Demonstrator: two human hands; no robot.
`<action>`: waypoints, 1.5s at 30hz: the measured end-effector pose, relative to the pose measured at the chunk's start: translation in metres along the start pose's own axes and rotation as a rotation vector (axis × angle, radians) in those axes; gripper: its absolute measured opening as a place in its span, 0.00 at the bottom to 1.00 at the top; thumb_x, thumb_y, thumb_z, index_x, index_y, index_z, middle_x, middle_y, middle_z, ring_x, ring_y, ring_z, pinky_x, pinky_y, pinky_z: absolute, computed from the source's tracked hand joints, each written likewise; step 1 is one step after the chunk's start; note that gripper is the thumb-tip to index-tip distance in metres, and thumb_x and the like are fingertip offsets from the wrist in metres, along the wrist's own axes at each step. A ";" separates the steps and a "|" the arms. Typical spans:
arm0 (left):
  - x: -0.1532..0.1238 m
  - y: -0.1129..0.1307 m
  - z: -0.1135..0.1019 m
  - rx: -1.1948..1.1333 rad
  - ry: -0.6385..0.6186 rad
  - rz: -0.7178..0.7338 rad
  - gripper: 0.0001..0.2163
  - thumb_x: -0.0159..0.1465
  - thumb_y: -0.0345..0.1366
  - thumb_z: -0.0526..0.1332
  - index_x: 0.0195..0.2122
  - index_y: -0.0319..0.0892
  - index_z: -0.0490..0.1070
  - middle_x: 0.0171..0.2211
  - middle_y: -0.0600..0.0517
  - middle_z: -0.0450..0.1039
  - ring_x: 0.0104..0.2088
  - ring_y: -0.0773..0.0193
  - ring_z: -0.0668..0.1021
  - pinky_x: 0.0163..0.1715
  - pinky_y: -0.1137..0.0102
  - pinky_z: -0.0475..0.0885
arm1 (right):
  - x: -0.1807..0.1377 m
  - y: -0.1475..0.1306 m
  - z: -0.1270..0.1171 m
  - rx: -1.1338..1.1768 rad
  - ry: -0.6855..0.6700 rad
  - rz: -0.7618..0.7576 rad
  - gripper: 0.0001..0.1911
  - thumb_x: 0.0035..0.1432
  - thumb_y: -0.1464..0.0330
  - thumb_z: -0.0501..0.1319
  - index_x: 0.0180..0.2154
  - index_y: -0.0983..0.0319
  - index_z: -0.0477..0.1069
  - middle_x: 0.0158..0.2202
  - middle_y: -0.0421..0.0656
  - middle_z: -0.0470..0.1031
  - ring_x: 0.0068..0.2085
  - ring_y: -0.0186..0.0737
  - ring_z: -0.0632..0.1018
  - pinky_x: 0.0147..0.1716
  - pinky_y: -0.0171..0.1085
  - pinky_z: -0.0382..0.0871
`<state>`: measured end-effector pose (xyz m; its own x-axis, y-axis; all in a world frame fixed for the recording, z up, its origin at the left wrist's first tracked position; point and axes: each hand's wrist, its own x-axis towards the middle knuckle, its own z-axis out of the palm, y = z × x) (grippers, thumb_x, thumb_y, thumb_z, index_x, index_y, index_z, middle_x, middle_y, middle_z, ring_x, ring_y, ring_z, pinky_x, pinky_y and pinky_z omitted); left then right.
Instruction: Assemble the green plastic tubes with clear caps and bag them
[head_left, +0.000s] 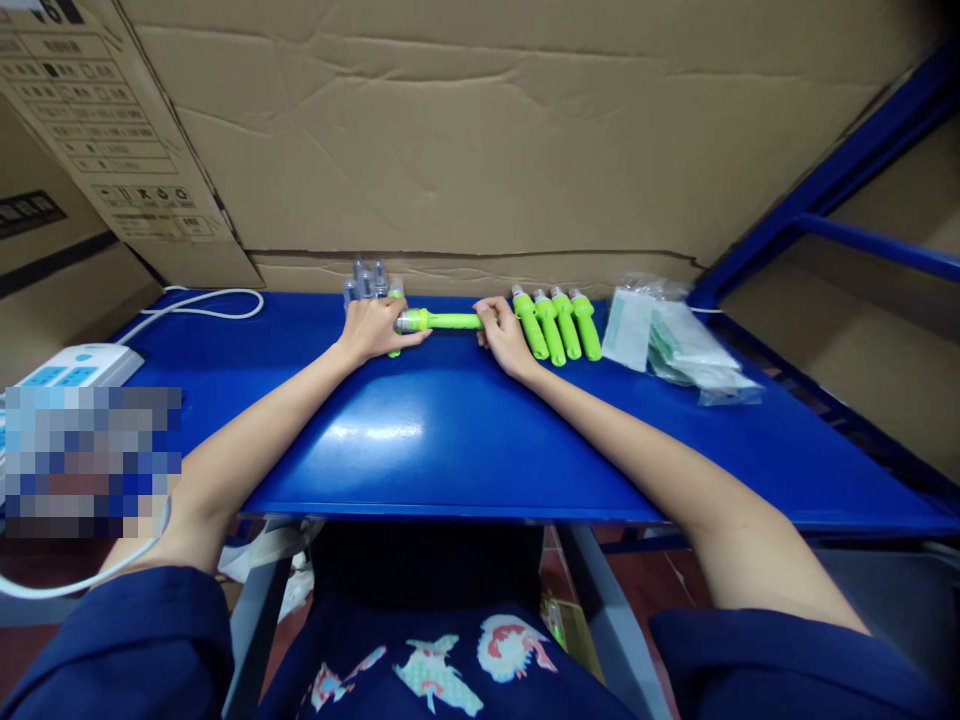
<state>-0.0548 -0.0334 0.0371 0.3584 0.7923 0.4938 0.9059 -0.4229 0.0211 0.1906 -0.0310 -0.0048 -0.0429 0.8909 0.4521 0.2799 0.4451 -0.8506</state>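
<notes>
Two bare forearms stretch across the blue table (450, 440) to one green tube (450, 321), held level between the hands: left hand (379, 328) pinches its silver end, right hand (501, 335) closes on the other. Four green pieces (559, 325) lie just right of the tube.

Looks forward and down from the person's head, over the lap and across the blue table (465, 440) toward the cardboard wall (487, 150) behind it. Sits close enough to take in both bare forearms at full stretch. Places the left hand (373, 330), the right hand (504, 338) and the green tube (442, 321) between them near the table's far edge, small, just above mid-frame. Faces the table squarely and keeps its near edge level across the lower half. Catches the power strip (75, 365) at far left, the blue shelf frame (825, 180) at far right, dark sleeves (150, 640) in the bottom corners.
</notes>
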 end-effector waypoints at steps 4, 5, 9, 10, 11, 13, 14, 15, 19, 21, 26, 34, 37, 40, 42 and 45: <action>0.001 -0.002 0.000 0.008 -0.015 -0.102 0.27 0.61 0.62 0.59 0.39 0.41 0.77 0.36 0.44 0.81 0.43 0.49 0.82 0.39 0.67 0.68 | -0.002 -0.002 0.001 -0.012 -0.005 -0.054 0.33 0.58 0.35 0.55 0.47 0.56 0.60 0.24 0.35 0.65 0.25 0.36 0.70 0.27 0.36 0.64; 0.001 -0.003 0.000 0.014 -0.020 -0.128 0.27 0.61 0.63 0.58 0.39 0.41 0.77 0.35 0.44 0.81 0.43 0.49 0.82 0.40 0.67 0.68 | -0.003 -0.002 0.001 -0.022 -0.006 -0.070 0.33 0.58 0.36 0.55 0.48 0.56 0.60 0.24 0.35 0.65 0.25 0.37 0.71 0.27 0.37 0.64; 0.002 -0.006 -0.002 0.017 -0.052 -0.159 0.30 0.63 0.65 0.54 0.40 0.41 0.79 0.35 0.43 0.81 0.43 0.48 0.82 0.41 0.65 0.69 | -0.003 0.000 0.001 -0.043 -0.014 -0.115 0.35 0.56 0.34 0.55 0.47 0.56 0.61 0.25 0.36 0.66 0.26 0.38 0.72 0.27 0.38 0.65; 0.001 -0.006 -0.002 0.015 -0.058 -0.158 0.31 0.64 0.65 0.54 0.40 0.41 0.79 0.34 0.43 0.81 0.43 0.47 0.82 0.41 0.65 0.69 | -0.002 0.001 0.001 -0.040 -0.018 -0.113 0.35 0.55 0.34 0.56 0.46 0.56 0.61 0.25 0.36 0.67 0.25 0.38 0.72 0.26 0.38 0.65; 0.001 -0.006 -0.001 0.012 -0.063 -0.155 0.31 0.64 0.65 0.53 0.41 0.41 0.80 0.34 0.43 0.81 0.42 0.47 0.82 0.40 0.64 0.69 | -0.001 0.002 0.000 -0.035 -0.022 -0.108 0.35 0.54 0.33 0.56 0.45 0.56 0.62 0.25 0.37 0.68 0.24 0.37 0.71 0.25 0.37 0.65; 0.001 -0.007 -0.001 0.011 -0.066 -0.150 0.31 0.65 0.64 0.51 0.41 0.42 0.81 0.34 0.43 0.81 0.42 0.47 0.82 0.40 0.63 0.70 | 0.000 0.004 -0.001 -0.020 -0.031 -0.095 0.35 0.53 0.33 0.57 0.42 0.57 0.63 0.27 0.38 0.69 0.24 0.35 0.70 0.24 0.37 0.64; 0.001 -0.007 0.000 0.011 -0.063 -0.147 0.31 0.66 0.64 0.51 0.42 0.42 0.81 0.35 0.43 0.82 0.42 0.47 0.82 0.40 0.63 0.70 | 0.001 0.004 -0.002 -0.014 -0.034 -0.090 0.35 0.52 0.33 0.58 0.41 0.57 0.63 0.27 0.38 0.70 0.24 0.35 0.70 0.24 0.36 0.64; 0.001 -0.007 0.000 0.008 -0.061 -0.144 0.30 0.66 0.63 0.51 0.42 0.43 0.81 0.35 0.43 0.82 0.43 0.46 0.82 0.40 0.63 0.70 | 0.001 0.004 -0.002 -0.013 -0.035 -0.086 0.35 0.52 0.33 0.58 0.40 0.57 0.64 0.28 0.39 0.71 0.24 0.34 0.70 0.24 0.36 0.63; 0.001 -0.008 0.002 0.000 -0.052 -0.144 0.30 0.66 0.63 0.52 0.43 0.42 0.82 0.35 0.43 0.82 0.43 0.46 0.82 0.40 0.62 0.70 | 0.001 0.001 -0.006 -0.046 -0.037 -0.061 0.36 0.50 0.32 0.58 0.36 0.58 0.66 0.25 0.38 0.67 0.24 0.34 0.68 0.23 0.35 0.61; 0.002 -0.009 0.002 0.011 -0.046 -0.145 0.31 0.66 0.63 0.51 0.42 0.42 0.82 0.34 0.42 0.82 0.42 0.46 0.83 0.39 0.62 0.70 | -0.001 -0.002 -0.007 -0.065 -0.041 -0.049 0.36 0.50 0.32 0.58 0.34 0.59 0.67 0.23 0.37 0.66 0.23 0.34 0.66 0.23 0.35 0.59; 0.002 -0.009 0.001 0.033 -0.027 -0.129 0.30 0.64 0.63 0.53 0.38 0.41 0.82 0.31 0.41 0.81 0.40 0.47 0.83 0.37 0.63 0.69 | -0.003 -0.009 -0.008 -0.087 -0.044 -0.038 0.36 0.52 0.31 0.55 0.26 0.58 0.65 0.20 0.37 0.64 0.22 0.33 0.63 0.23 0.36 0.56; 0.000 -0.007 0.001 -0.023 -0.001 0.022 0.29 0.55 0.64 0.64 0.38 0.39 0.79 0.35 0.41 0.81 0.42 0.47 0.81 0.42 0.64 0.68 | -0.001 -0.004 -0.007 -0.181 -0.007 0.068 0.38 0.63 0.35 0.43 0.18 0.58 0.59 0.15 0.39 0.61 0.20 0.33 0.63 0.26 0.37 0.59; 0.001 -0.004 0.001 -0.006 -0.003 -0.003 0.29 0.57 0.64 0.61 0.38 0.40 0.78 0.35 0.42 0.81 0.43 0.47 0.81 0.43 0.64 0.69 | -0.001 -0.005 -0.005 -0.111 0.008 0.021 0.35 0.64 0.36 0.44 0.25 0.58 0.63 0.19 0.38 0.63 0.22 0.34 0.65 0.26 0.36 0.60; 0.002 -0.002 0.003 0.012 -0.050 -0.046 0.29 0.59 0.63 0.60 0.40 0.40 0.78 0.34 0.42 0.80 0.44 0.45 0.81 0.45 0.62 0.69 | -0.003 -0.007 -0.001 -0.108 0.031 -0.060 0.32 0.62 0.36 0.49 0.38 0.59 0.65 0.28 0.40 0.69 0.26 0.35 0.68 0.28 0.36 0.63; 0.002 -0.002 0.004 0.013 -0.085 -0.078 0.28 0.60 0.62 0.59 0.42 0.39 0.78 0.34 0.41 0.80 0.45 0.43 0.81 0.47 0.60 0.69 | -0.004 -0.008 0.001 -0.173 0.032 -0.126 0.31 0.62 0.37 0.51 0.43 0.58 0.64 0.36 0.44 0.72 0.29 0.36 0.69 0.31 0.38 0.65; 0.002 -0.006 0.006 -0.002 -0.105 -0.098 0.28 0.62 0.60 0.59 0.45 0.39 0.78 0.34 0.40 0.80 0.47 0.41 0.81 0.49 0.57 0.68 | -0.006 -0.008 0.003 -0.249 -0.010 -0.210 0.30 0.61 0.39 0.54 0.46 0.58 0.64 0.44 0.48 0.71 0.30 0.38 0.70 0.34 0.40 0.68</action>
<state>-0.0578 -0.0268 0.0329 0.2901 0.8713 0.3958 0.9373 -0.3422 0.0664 0.1859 -0.0396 -0.0016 -0.1334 0.7831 0.6074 0.4902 0.5848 -0.6463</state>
